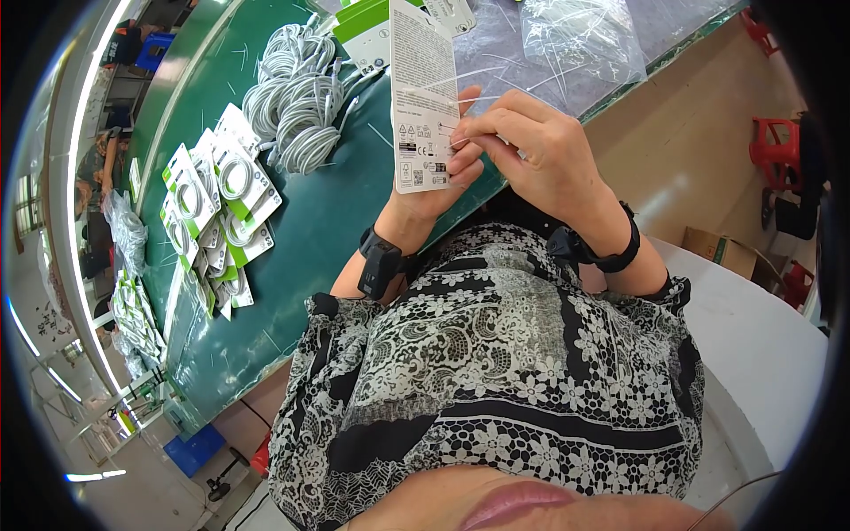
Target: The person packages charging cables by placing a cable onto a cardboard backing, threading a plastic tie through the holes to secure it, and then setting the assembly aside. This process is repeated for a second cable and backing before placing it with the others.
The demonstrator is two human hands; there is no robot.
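My left hand (pixel 428 200) holds up a white printed card (pixel 421 106), its text side toward me, with the fingers wrapped round its right edge. Thin white plastic ties (pixel 481 80) stick out from that edge. At the same edge my right hand (pixel 542 146) is closed in a pinch, the fingertips on a thin white tie (pixel 457 142). The fingers partly cover the tie's end. What lies on the card's far side is hidden. Beyond the card, to the left, lies a pile of coiled white cables (pixel 301 106) on the green table (pixel 305 226).
Several carded cables (pixel 221 208) with green-and-white cards are heaped on the table's left side. More green cards (pixel 363 31) lie at the far edge, near clear plastic bags (pixel 584 40). Loose ties are scattered about. Red stools (pixel 776 152) and a cardboard box (pixel 722 252) stand to the right.
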